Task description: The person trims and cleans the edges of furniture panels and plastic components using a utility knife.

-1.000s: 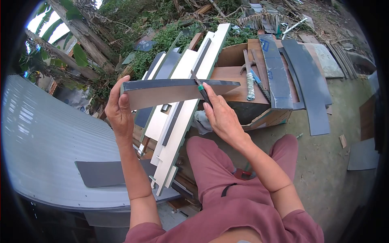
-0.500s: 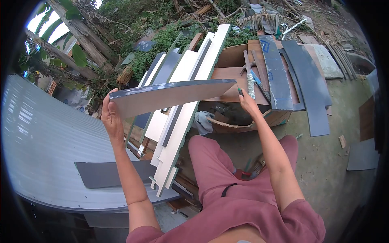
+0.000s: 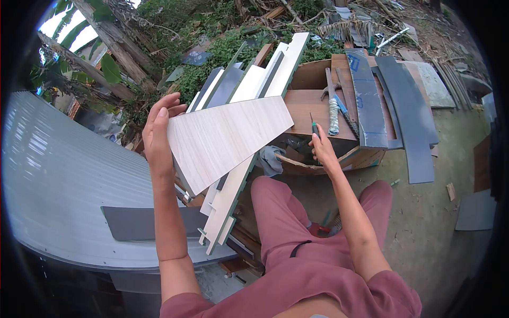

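Observation:
A board with a pale wood-grain face (image 3: 228, 140) is tilted above the stack of boards, its broad face turned toward me. My left hand (image 3: 159, 132) grips its left end, thumb near the edge and fingers past the upper corner. My right hand (image 3: 324, 148) is closed around the green and black handle of a screwdriver (image 3: 315, 129), thin shaft pointing up. That hand is apart from the board, in front of the wooden cabinet (image 3: 305, 108). On the cabinet lie a hammer (image 3: 333, 114) with a wrapped handle and a blue-handled saw (image 3: 342, 108).
White and grey strips (image 3: 283, 61) lie stacked beneath the board. Grey panels (image 3: 408, 106) rest across the cabinet's right side. A grey cloth (image 3: 270, 160) hangs at its opening. Corrugated metal sheeting (image 3: 69, 169) spans the left, with a dark panel (image 3: 138, 222) on it.
The board has turned from nearly edge-on to show its wood-grain face. My right hand and the screwdriver have come down and away from the board's right end.

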A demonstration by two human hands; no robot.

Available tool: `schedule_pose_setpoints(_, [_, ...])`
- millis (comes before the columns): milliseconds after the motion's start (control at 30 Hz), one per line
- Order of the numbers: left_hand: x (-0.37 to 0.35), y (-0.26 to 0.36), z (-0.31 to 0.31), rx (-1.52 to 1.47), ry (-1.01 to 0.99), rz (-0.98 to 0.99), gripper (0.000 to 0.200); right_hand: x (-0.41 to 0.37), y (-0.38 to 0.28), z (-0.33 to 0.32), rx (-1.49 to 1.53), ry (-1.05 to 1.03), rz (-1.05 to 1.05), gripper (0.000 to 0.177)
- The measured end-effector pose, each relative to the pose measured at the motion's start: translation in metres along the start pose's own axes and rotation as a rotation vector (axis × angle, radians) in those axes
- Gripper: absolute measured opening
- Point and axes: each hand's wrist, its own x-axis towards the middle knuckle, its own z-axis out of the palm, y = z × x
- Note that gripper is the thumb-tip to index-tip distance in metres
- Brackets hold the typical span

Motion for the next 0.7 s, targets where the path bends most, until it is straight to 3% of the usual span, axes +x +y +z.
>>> schedule_pose_setpoints(100, [0.01,0.011,0.028,-0.229,0.036,-0.019,0.035,-0.028,-0.021,0.015,0.135,0.133,-0.182,0.059])
schedule_pose_setpoints(167, [0.02,0.02,0.043,-0.339,0.088,-0.063,0.032,-0.053,-0.051,0.028,0.374,0.133,-0.308,0.075])
schedule_pose_setpoints(233, [0.038,0.015,0.051,-0.431,0.126,-0.069,0.033,-0.077,-0.083,0.037,0.277,0.171,-0.573,0.086])
schedule_pose_setpoints(367, [0.055,0.015,0.075,-0.498,0.162,-0.026,0.041,-0.115,-0.147,0.046,0.118,0.091,-0.625,0.099])
schedule_pose_setpoints(433, [0.054,0.023,0.087,-0.468,0.155,0.005,0.046,-0.111,-0.163,0.051,-0.077,0.203,-0.87,0.097])
schedule_pose_setpoints(567, [0.029,0.036,0.102,-0.382,-0.013,0.078,0.054,-0.108,-0.176,0.039,-0.171,0.321,-0.906,0.092])
schedule_pose_setpoints(600, [0.026,0.03,0.099,-0.403,-0.136,0.136,0.055,-0.105,-0.175,0.033,-0.104,0.33,-0.914,0.091])
schedule_pose_setpoints(633, [0.021,0.028,0.099,-0.405,-0.136,0.142,0.055,-0.099,-0.173,0.026,-0.048,0.338,-0.875,0.089])
schedule_pose_setpoints(700, [0.011,0.022,0.101,-0.286,-0.375,0.314,0.059,-0.091,-0.176,0.006,-0.062,0.414,-0.926,0.087])
